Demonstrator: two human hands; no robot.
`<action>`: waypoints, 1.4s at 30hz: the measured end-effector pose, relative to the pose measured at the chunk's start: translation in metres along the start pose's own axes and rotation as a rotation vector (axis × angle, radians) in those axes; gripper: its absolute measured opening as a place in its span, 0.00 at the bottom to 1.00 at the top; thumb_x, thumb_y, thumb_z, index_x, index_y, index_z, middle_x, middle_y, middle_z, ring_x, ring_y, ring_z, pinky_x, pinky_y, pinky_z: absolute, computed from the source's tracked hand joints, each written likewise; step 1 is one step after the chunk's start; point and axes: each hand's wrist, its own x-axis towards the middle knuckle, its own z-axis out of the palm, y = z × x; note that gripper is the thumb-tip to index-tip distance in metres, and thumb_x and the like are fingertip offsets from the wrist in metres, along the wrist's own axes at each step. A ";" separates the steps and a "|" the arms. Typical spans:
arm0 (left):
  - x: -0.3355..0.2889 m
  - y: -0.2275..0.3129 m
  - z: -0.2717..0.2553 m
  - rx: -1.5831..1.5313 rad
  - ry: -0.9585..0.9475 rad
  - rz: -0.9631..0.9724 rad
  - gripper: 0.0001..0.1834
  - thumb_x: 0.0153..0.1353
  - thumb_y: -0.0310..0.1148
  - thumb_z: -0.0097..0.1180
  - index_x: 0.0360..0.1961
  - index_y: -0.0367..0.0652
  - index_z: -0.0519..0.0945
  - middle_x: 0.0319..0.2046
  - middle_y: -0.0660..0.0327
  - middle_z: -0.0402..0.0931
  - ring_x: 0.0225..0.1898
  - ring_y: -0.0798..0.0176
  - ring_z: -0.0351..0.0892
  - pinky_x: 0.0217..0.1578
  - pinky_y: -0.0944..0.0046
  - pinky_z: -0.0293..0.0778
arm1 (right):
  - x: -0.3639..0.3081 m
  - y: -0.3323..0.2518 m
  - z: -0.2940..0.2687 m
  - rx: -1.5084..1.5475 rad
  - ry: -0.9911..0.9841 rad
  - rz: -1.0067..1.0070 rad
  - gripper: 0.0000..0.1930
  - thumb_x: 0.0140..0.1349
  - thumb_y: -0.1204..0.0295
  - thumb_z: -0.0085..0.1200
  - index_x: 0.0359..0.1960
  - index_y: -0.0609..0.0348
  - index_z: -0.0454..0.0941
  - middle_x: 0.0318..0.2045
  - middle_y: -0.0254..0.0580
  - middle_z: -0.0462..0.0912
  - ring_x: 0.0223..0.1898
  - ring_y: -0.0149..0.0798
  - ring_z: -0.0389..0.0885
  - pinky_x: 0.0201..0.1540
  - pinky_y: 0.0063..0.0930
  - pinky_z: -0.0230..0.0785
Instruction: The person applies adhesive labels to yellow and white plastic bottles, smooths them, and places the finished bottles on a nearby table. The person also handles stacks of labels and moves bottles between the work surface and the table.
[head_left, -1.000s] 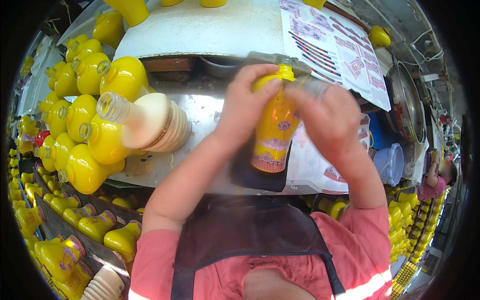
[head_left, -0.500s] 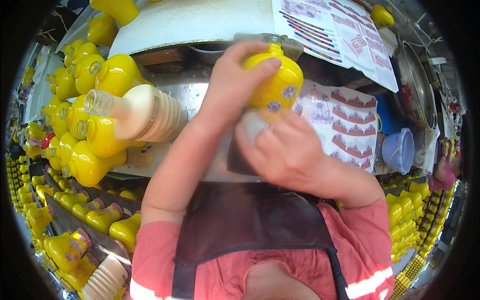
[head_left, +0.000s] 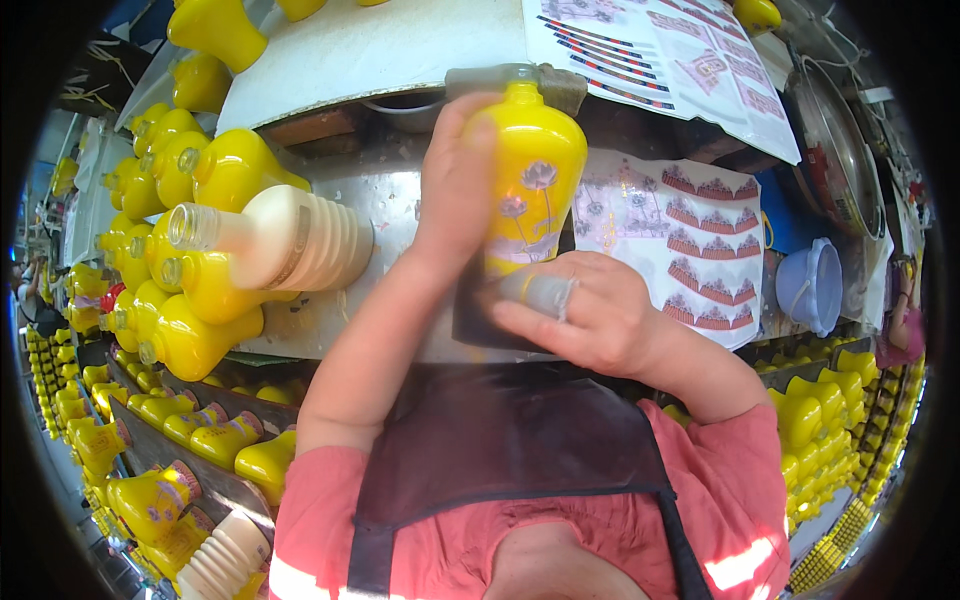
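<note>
A glossy yellow bottle lies before me, its clear glass neck pointing away onto a grey padded block. Purple lotus flower decals show on its upper face. My left hand grips the bottle along its left side, the fingertips slightly blurred. At the bottle's base, my right hand has its fingers curled against the lower edge. A greyish wrap covers one finger of that hand. To the right of the bottle lies a decal sheet printed with lotus flowers and rows of scalloped reddish bands.
Left of my arms, yellow bottles are piled beside a cream ribbed bottle. A lilac bucket stands at the right. More decals lie on the white board behind. Racks of yellow bottles flank me.
The bottle has turned in my hands, so larger lotus decals now face up. My left hand has shifted to its side, and my right hand has come down to its base.
</note>
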 end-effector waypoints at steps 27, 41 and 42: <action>-0.030 -0.005 -0.003 0.396 0.017 0.149 0.33 0.74 0.41 0.45 0.73 0.36 0.54 0.67 0.46 0.57 0.67 0.48 0.62 0.69 0.53 0.57 | 0.004 0.026 0.007 -0.010 0.440 0.629 0.16 0.60 0.79 0.65 0.50 0.61 0.79 0.40 0.47 0.85 0.38 0.42 0.87 0.41 0.30 0.79; -0.036 0.010 0.016 0.927 0.039 0.414 0.57 0.49 0.37 0.75 0.73 0.31 0.50 0.69 0.34 0.52 0.70 0.29 0.54 0.70 0.42 0.56 | 0.084 0.060 -0.036 0.046 0.188 0.588 0.09 0.61 0.71 0.61 0.42 0.57 0.84 0.31 0.46 0.87 0.30 0.49 0.87 0.34 0.35 0.78; -0.035 0.012 0.016 0.924 0.035 0.403 0.57 0.49 0.37 0.75 0.73 0.31 0.50 0.69 0.34 0.52 0.70 0.29 0.54 0.70 0.41 0.56 | 0.089 0.060 -0.037 0.013 0.127 0.574 0.09 0.60 0.70 0.61 0.41 0.57 0.84 0.31 0.46 0.87 0.30 0.49 0.86 0.34 0.35 0.78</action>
